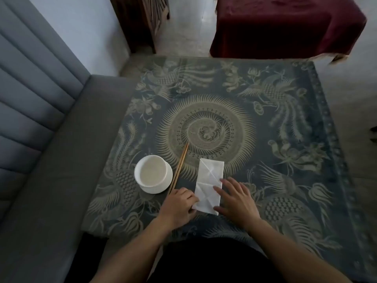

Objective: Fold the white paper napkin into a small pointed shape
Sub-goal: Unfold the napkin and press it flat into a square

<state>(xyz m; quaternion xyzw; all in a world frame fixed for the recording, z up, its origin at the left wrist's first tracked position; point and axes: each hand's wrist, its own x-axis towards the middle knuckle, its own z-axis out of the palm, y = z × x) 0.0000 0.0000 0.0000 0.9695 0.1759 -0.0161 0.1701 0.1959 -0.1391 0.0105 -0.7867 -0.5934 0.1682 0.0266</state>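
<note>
- Head view: the white paper napkin (209, 183), a creased oblong, lay on the near part of the bench (285, 123), which was covered in a patterned blue-grey cloth; its long axis ran near to far, tilted slightly.
- The left hand (179, 207) sat at the napkin's near-left corner, its fingers (190, 198) curled and apparently pinching that edge.
- The right hand (236, 198) lay flat, its fingers (219, 189) straight and apart, pressing the napkin's near-right part.
- Both hands touched the near half; the far half stretched away from them, so the next fold likely turns on that far end.
- A round white bowl (153, 173) and a pair of wooden chopsticks (179, 167) stood just left of the napkin.
</note>
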